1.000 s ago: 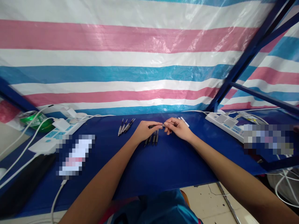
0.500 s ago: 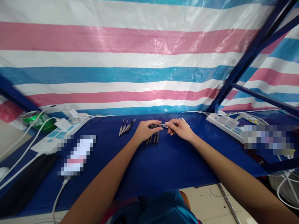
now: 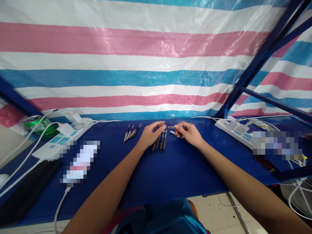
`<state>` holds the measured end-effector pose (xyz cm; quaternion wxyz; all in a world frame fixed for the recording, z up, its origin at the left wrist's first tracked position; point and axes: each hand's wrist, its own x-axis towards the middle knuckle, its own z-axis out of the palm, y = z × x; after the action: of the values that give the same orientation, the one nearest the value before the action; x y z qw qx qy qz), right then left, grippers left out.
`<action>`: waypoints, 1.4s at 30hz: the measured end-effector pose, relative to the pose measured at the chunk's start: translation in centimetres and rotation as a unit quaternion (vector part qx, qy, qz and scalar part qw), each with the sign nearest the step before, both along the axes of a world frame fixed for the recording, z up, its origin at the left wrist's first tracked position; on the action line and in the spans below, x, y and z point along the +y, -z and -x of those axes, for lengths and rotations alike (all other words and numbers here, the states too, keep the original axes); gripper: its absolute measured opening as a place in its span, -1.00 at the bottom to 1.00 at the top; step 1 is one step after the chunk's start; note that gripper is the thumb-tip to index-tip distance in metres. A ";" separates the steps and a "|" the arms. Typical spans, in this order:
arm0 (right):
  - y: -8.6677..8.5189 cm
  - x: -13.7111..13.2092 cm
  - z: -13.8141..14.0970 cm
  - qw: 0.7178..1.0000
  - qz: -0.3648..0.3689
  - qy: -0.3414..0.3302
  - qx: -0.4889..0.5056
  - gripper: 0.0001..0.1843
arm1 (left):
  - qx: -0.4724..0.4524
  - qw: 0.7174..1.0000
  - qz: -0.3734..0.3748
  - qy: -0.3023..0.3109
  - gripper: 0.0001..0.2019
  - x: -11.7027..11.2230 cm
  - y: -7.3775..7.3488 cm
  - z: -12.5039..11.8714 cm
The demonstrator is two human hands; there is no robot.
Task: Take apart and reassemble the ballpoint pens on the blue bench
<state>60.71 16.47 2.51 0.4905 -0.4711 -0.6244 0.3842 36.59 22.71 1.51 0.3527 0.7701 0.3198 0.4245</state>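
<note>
Bare left hand (image 3: 149, 135) and right hand (image 3: 190, 134) low over a blue surface (image 3: 170, 169), both narrowed — right fingers (image 3: 179, 127) pinching a slim dark pen (image 3: 173, 127) crosswise between the hands, left fingertips (image 3: 163, 125) at its far end, contact not resolvable at this size. Just below the pen, a small white piece (image 3: 172, 132); beneath the left hand, a row of similar pens (image 3: 159, 143), with a cluster of pens (image 3: 131, 132) further left. Best handling, by judgement: a light fingertip pinch, with the pen level and clear of the row. Part of the pen hidden by the right fingers; white piece too small to identify. Contents masked by one pixelated patch (image 3: 81, 162) left of the hands and another patch (image 3: 276, 145) beside a white power strip (image 3: 234, 131).
</note>
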 end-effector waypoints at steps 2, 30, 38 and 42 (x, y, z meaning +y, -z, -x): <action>0.0 0.0 0.0 1.000 -0.003 0.000 0.000 -0.49 | 0.004 1.000 0.010 0.003 -0.64 0.0 0.1 0.0; 0.1 0.0 0.0 1.000 -0.008 0.006 0.001 -0.49 | -0.025 0.995 0.079 0.053 -0.47 0.4 0.3 0.1; 0.3 0.2 -0.1 1.000 -0.002 0.000 -0.006 -0.48 | 0.011 0.999 0.044 0.031 -0.55 0.4 0.3 0.4; -0.1 0.0 0.1 1.000 -0.003 0.003 -0.005 -0.49 | 0.017 1.000 0.007 0.010 -0.61 0.5 0.3 0.4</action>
<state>60.66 16.51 2.58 0.4897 -0.4732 -0.6265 0.3791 36.23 23.23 1.18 0.3570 0.7776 0.3214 0.4056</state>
